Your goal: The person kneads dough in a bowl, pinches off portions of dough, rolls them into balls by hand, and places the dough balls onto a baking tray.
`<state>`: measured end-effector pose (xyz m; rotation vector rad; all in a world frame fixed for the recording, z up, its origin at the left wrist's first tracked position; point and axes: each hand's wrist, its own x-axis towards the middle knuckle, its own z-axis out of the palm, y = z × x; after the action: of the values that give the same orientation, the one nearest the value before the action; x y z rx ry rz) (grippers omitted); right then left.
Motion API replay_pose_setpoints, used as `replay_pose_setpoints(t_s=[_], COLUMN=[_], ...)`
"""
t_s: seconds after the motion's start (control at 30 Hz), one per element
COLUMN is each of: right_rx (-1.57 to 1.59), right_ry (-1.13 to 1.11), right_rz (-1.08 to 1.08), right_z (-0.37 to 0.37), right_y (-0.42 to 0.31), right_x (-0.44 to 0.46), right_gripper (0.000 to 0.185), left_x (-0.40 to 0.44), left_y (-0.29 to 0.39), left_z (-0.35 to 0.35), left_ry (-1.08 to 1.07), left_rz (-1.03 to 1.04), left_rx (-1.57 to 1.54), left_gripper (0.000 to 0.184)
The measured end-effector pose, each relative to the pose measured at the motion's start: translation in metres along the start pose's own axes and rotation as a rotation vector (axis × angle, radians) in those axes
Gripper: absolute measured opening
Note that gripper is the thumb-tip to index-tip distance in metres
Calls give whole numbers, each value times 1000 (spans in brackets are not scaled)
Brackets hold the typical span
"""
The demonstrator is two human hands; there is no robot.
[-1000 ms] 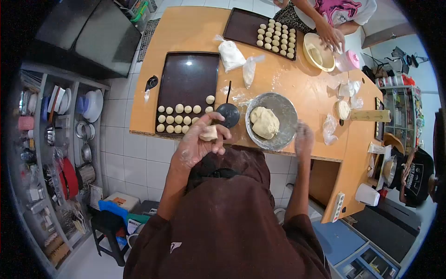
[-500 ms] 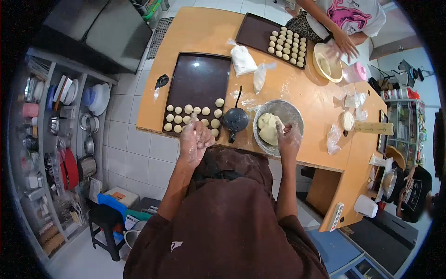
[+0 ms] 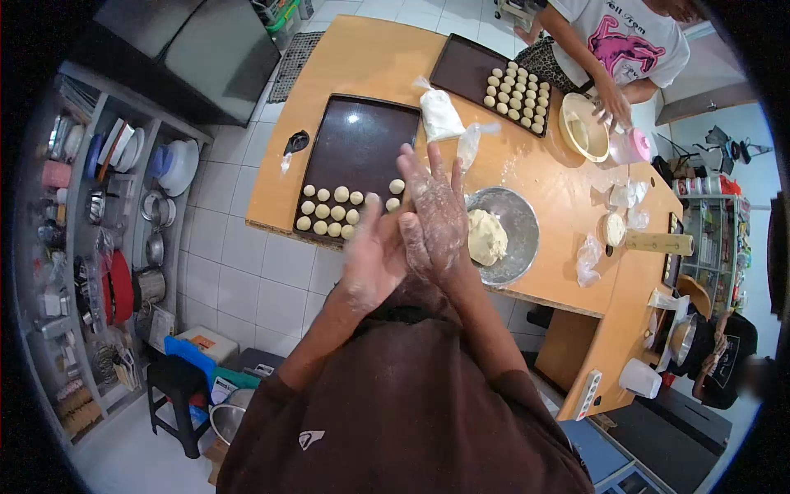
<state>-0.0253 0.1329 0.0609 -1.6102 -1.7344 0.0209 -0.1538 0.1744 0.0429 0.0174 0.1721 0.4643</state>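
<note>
My left hand (image 3: 372, 262) and my right hand (image 3: 438, 221), both floury, meet palm to palm in front of the near tray. The right hand's fingers are stretched out and apart. On my left hand the thumb points up, blurred, and the fingers are mostly covered. Whether anything lies between the palms is hidden. Just right of them, a lump of pale dough (image 3: 487, 239) sits in a metal bowl (image 3: 524, 222). Left of them, small dough balls (image 3: 341, 194) stand in rows at the near end of a dark baking tray (image 3: 362, 140); the hands cover some of them.
Behind the hands lie bags of white powder (image 3: 441, 114) and a piping-like plastic bag (image 3: 469, 148). Across the wooden table (image 3: 568, 247), another person (image 3: 613, 49) works at a cream bowl (image 3: 586, 155) beside a second tray (image 3: 465, 70) with dough balls. A rolling pin-like cylinder (image 3: 658, 243) lies right.
My right hand has left the dough in the bowl and come over to my left hand. Both now press together, covering the black long-handled utensil. The view has shifted slightly.
</note>
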Motion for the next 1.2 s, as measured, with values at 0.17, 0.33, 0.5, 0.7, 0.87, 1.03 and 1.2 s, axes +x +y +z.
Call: replay_pose_setpoints(t_s=[0.17, 0.33, 0.5, 0.7, 0.87, 1.03, 1.2], right_rx=[119, 78, 323, 25, 108, -19, -75], right_ry=[-135, 57, -85, -50, -62, 3, -170], right_rz=[-146, 66, -82, 10, -119, -45, -281], right_z=[3, -15, 18, 3, -2, -5, -5], right_y=[-53, -18, -56, -29, -62, -30, -53], right_x=[-5, 23, -29, -16, -22, -16, -28], right_gripper=[64, 74, 78, 78, 74, 75, 77], left_x=[-5, -3, 18, -4, -1, -7, -8], left_y=[-5, -22, -15, -28, -22, -28, -15], left_z=[33, 19, 22, 22, 20, 23, 38], left_ry=[145, 177, -163, 71, 51, 72, 104], left_rz=[131, 112, 378, 95, 191, 158, 160], left_rx=[237, 489, 323, 386, 296, 403, 371], left_gripper=[54, 62, 68, 56, 53, 59, 60])
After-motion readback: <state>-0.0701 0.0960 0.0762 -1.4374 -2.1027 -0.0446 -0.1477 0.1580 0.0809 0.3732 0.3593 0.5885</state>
